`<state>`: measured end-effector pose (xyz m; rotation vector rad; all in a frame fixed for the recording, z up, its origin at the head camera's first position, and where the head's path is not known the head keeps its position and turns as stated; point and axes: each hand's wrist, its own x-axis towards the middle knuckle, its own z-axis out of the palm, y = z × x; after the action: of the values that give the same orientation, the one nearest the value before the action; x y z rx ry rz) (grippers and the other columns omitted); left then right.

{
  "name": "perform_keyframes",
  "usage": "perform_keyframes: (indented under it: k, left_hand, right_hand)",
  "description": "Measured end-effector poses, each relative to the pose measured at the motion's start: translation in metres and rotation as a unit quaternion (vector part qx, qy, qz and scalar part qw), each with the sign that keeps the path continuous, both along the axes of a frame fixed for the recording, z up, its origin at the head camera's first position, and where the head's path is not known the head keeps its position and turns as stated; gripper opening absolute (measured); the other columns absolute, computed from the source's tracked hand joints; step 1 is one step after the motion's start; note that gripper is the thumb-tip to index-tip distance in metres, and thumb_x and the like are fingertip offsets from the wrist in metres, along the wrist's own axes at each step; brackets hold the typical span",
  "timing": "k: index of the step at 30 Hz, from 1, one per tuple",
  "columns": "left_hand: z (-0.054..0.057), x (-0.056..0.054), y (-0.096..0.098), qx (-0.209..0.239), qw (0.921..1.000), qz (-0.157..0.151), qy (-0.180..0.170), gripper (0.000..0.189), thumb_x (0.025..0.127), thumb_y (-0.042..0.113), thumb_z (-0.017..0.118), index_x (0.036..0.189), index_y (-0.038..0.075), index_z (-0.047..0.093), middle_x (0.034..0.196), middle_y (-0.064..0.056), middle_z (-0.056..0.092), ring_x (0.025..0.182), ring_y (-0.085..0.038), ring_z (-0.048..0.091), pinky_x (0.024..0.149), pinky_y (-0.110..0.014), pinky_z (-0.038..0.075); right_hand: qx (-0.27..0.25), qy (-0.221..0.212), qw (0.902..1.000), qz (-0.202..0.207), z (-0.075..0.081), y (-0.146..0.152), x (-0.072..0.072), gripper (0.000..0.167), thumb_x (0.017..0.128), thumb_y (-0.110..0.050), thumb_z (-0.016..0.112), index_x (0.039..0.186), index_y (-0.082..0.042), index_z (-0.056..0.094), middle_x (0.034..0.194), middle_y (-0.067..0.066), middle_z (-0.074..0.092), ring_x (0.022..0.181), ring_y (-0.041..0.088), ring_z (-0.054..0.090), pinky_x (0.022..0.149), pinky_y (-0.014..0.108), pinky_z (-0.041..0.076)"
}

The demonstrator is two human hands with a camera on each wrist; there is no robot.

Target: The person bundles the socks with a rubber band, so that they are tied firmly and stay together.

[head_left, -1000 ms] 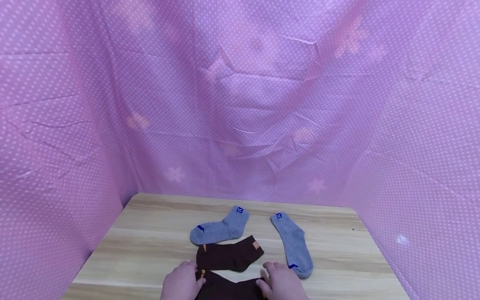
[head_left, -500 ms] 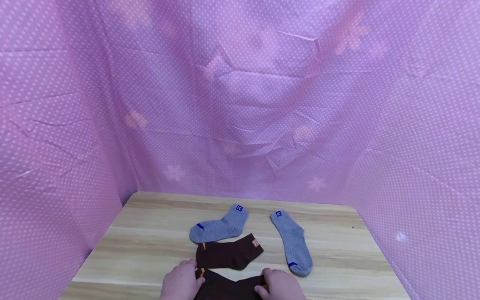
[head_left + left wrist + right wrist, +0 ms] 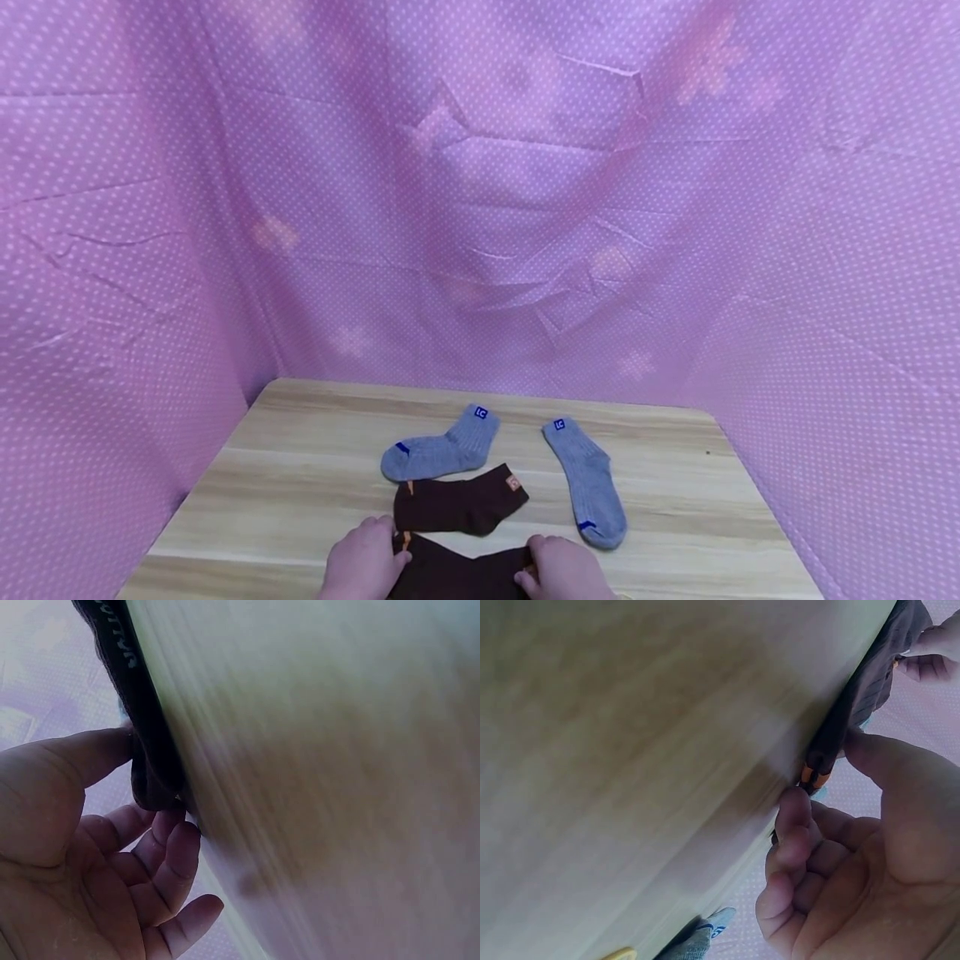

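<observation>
Lying crosswise between the two hands in the head view, the near brown sock (image 3: 461, 575) has its long axis running left to right on the near part of the table (image 3: 262, 492), toe end at the left hand (image 3: 363, 560), cuff at the right hand (image 3: 564, 571). Neither hand is nearer; I judge this end-to-end span the governing relation. Further brown sock (image 3: 457, 507) just beyond, roughly parallel; left grey sock (image 3: 442, 452) past that, right grey sock (image 3: 588, 483) off to the right, pointing more toward the wearer. Left wrist view: grip narrow, thumb and fingertips pinching the dark end, pale lettering (image 3: 116, 634) further along; remaining fingers loosely bent. Right wrist view: grip likewise narrow, thumb and fingers pinching the cuff by its orange patch (image 3: 820, 780). Cannot tell whether the sock's underside touches the table. Yellow object (image 3: 621, 954) at the lower edge, too cropped to identify.
</observation>
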<state>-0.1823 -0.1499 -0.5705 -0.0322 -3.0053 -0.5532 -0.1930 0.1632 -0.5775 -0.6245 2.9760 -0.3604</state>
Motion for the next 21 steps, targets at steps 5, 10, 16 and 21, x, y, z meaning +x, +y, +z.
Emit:
perform_keyframes:
  k: [5, 10, 16, 21]
  left_hand:
    - [-0.0002, 0.0011, -0.0006, -0.006, 1.0, -0.001, 0.002, 0.037, 0.078, 0.033, 0.093, 0.088, 0.008, 0.067, 0.079, -0.006, 0.062, 0.072, -0.029, 0.065, 0.061, -0.05, 0.054]
    - [-0.0013, 0.0004, -0.0004, -0.009, 1.0, -0.003, 0.002, 0.037, 0.077, 0.032, 0.094, 0.087, 0.009, 0.067, 0.078, -0.006, 0.062, 0.07, -0.028, 0.065, 0.061, -0.049, 0.054]
    - [-0.0007, 0.0018, -0.0002, -0.005, 1.0, -0.007, 0.0, 0.037, 0.076, 0.031, 0.094, 0.088, 0.009, 0.067, 0.078, -0.006, 0.062, 0.07, -0.028, 0.065, 0.062, -0.048, 0.054]
    - [0.0022, 0.0037, 0.001, 0.002, 0.9999, -0.011, -0.003, 0.035, 0.077, 0.03, 0.094, 0.087, 0.01, 0.066, 0.079, -0.005, 0.062, 0.071, -0.027, 0.065, 0.063, -0.048, 0.054]
  right_hand:
    - [-0.005, 0.017, 0.9998, 0.008, 0.0023, 0.0009, 0.0028, 0.031, 0.089, -0.041, 0.082, 0.09, -0.015, 0.064, 0.072, -0.006, 0.057, 0.064, 0.013, 0.058, 0.059, 0.037, 0.049]
    - [-0.005, 0.044, 0.9989, 0.014, 0.0023, 0.0016, 0.0047, 0.032, 0.087, -0.04, 0.083, 0.09, -0.015, 0.063, 0.073, -0.005, 0.057, 0.065, 0.014, 0.058, 0.059, 0.038, 0.049]
    - [-0.02, 0.057, 0.998, 0.017, 0.0017, 0.0018, 0.005, 0.033, 0.086, -0.039, 0.084, 0.089, -0.017, 0.059, 0.072, -0.008, 0.054, 0.063, 0.012, 0.056, 0.057, 0.037, 0.047]
    - [-0.035, 0.077, 0.9962, 0.018, 0.0011, 0.0024, 0.0054, 0.034, 0.084, -0.037, 0.085, 0.089, -0.019, 0.057, 0.072, -0.011, 0.053, 0.063, 0.011, 0.055, 0.056, 0.037, 0.046]
